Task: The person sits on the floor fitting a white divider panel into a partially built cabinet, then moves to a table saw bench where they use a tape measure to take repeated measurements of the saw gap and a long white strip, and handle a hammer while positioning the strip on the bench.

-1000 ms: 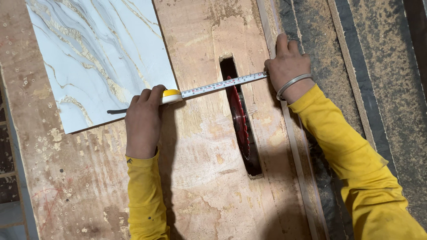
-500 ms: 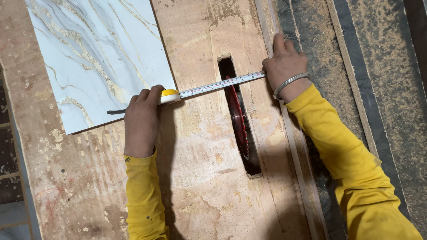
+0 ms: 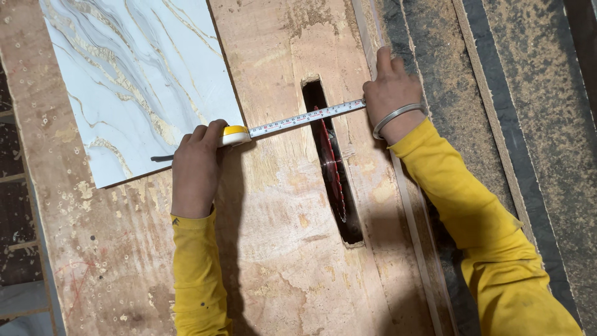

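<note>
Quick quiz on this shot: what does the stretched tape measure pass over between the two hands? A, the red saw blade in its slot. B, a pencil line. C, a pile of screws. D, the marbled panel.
A: the tape measure runs from the left hand to the right hand, crossing the red saw blade in its slot.

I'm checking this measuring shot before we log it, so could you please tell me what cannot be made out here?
Head view only:
- Tape measure case: mostly covered by the left hand.
- Tape's end hook: hidden under the right hand.
- Tape markings: too small to read.
- Saw blade: lower part sunk in the table slot.
- Marbled panel: cut off by the top edge.
</note>
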The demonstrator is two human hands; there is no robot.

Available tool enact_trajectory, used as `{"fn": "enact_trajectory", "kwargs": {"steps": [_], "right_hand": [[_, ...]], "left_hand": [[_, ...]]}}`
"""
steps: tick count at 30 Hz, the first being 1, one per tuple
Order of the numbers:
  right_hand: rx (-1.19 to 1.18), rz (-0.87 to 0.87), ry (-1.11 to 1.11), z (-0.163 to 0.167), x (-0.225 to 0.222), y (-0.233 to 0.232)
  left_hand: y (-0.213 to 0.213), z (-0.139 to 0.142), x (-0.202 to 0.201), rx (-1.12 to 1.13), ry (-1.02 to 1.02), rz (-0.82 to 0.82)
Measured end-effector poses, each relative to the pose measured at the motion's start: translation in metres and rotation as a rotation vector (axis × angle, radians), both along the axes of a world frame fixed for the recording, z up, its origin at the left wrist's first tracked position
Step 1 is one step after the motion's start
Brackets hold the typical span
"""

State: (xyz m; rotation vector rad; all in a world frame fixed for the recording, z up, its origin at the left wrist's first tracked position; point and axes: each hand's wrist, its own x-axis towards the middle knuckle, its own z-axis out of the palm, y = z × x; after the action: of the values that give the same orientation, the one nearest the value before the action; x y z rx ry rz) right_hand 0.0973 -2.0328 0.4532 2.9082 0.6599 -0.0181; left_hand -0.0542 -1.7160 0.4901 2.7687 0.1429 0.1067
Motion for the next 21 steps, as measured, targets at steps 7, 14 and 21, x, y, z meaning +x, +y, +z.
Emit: {"fn": "enact_trajectory", "kwargs": {"steps": [7,14,21], "right_hand": [[-0.126,-0.06,-0.01,0.007,-0.012,0.014],[-0.202,-0.108,0.062,0.024,-0.011,0.013],[-0.19,-0.115,0.166,0.003,0.004,0.001]], "left_hand": [[-0.013,0.001,-0.004,0.056,0.003,-0.02],[-0.013,-0.003,-0.001,0.077,-0.017,0.001],[-0.007,-0.009,0.0,0.078,-0.049,0.006]]}}
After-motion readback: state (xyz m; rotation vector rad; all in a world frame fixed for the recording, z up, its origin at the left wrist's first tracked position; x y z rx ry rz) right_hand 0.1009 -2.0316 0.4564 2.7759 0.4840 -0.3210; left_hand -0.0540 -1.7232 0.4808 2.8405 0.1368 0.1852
